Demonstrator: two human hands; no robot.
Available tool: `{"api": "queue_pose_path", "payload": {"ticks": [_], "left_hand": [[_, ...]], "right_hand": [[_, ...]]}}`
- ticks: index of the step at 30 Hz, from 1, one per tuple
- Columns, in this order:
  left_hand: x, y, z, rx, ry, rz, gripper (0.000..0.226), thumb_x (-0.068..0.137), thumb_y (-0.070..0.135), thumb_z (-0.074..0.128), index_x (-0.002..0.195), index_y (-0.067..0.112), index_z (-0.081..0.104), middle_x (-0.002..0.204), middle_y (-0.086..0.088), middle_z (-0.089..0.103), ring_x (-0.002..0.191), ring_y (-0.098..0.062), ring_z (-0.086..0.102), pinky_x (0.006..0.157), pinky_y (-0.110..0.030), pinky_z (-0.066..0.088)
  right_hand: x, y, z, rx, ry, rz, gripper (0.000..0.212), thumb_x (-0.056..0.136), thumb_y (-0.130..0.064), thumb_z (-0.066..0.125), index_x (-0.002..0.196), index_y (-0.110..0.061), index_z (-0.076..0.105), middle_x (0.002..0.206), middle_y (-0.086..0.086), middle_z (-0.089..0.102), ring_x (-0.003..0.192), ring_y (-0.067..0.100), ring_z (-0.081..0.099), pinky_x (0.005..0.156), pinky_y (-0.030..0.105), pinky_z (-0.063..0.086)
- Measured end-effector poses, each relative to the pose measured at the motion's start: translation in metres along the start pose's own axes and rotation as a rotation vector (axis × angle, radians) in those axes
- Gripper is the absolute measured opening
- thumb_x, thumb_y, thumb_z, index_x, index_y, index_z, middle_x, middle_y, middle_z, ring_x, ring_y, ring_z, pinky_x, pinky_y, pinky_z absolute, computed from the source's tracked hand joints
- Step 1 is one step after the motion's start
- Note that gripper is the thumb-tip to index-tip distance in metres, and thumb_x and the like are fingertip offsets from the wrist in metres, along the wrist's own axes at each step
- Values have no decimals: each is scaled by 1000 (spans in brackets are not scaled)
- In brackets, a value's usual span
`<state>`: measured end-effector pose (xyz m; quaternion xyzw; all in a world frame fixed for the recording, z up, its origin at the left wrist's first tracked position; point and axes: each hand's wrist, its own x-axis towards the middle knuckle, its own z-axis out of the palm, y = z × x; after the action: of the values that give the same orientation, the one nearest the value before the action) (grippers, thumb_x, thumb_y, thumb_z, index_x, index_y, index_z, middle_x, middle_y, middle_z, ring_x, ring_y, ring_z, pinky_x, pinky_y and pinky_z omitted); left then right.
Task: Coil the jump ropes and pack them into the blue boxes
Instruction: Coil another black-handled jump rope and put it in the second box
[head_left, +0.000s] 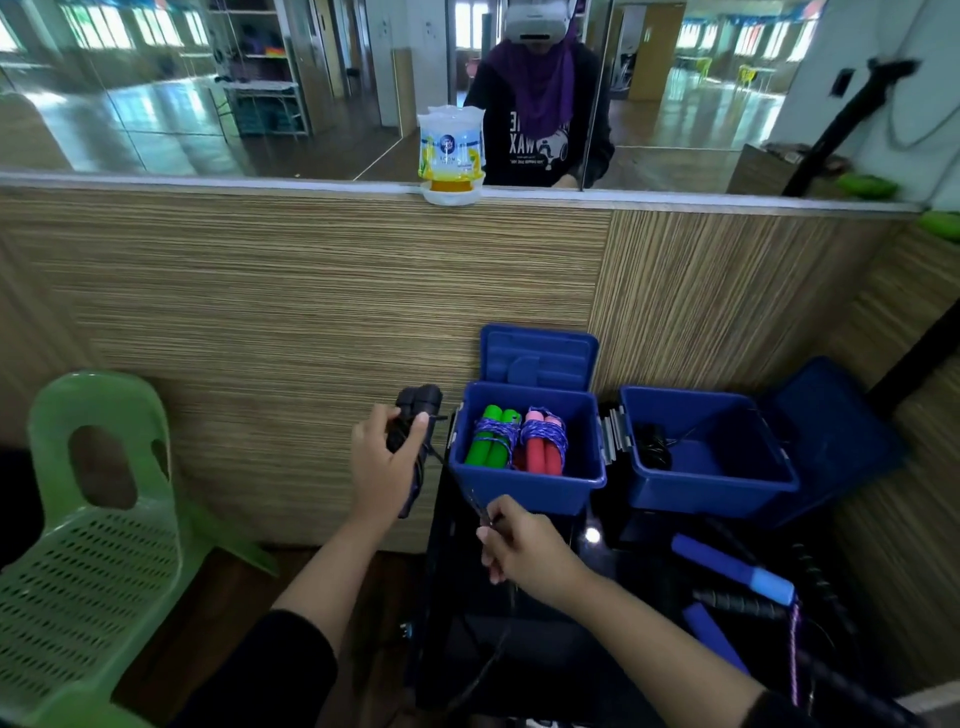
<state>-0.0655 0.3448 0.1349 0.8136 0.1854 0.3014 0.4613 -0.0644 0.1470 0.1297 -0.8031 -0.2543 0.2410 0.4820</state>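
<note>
My left hand (382, 462) grips the two black handles of a jump rope (415, 410), held upright just left of the near blue box (524, 488). My right hand (519, 545) pinches the thin black cord (475, 504) of that rope in front of the box. Inside this box lie a coiled green-handled rope (493, 436) and a coiled red-handled rope (545, 441). The second blue box (717, 483), to the right, holds a small black coiled rope (652, 444). A blue-handled rope (732, 569) lies loose on the dark table at right.
A green plastic chair (98, 519) stands at the left. The boxes' lids (540, 356) lean open against the wooden panel wall. An air freshener (451, 156) sits on the ledge under the mirror. More black handles and cords (737, 603) lie on the table's right side.
</note>
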Motion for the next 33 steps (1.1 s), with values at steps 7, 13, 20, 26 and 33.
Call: {"api": "queue_pose_path", "payload": {"ticks": [7,13,20,26,33], "left_hand": [[-29,-30,12,237,-335,129,40,95,48,47,104,12,61,100,-5,60,94,-21,59,79,-26,40],[-65,-15,18,127,-557,328,27,98,33,37,99,11,53,96,8,55,88,-8,55,80,-26,42],[-69,3,5,-66,-527,310,44,90,49,57,129,32,45,123,14,57,114,0,55,95,-15,40],[-76,7,5,-75,-553,445,43,86,46,66,124,30,53,120,6,58,113,-2,56,96,-20,44],[-53,26,7,-196,-313,401,26,86,38,64,111,32,57,107,7,62,104,-3,59,91,-20,46]], "right_hand": [[22,-21,-23,-532,56,-427,15,96,-19,48,101,-10,59,95,6,57,89,21,53,80,31,44],[41,-23,-55,-363,21,-350,16,92,-12,58,100,-5,70,88,-5,52,88,9,53,83,5,35],[45,-22,-76,129,-83,-26,20,80,-25,71,95,-13,75,86,3,71,79,11,58,64,23,42],[45,-22,-85,364,-221,149,11,72,-11,72,82,-5,75,61,2,63,58,11,46,52,18,37],[41,-10,-48,760,-54,175,19,95,-9,45,89,-6,63,75,11,61,59,16,55,58,27,42]]}}
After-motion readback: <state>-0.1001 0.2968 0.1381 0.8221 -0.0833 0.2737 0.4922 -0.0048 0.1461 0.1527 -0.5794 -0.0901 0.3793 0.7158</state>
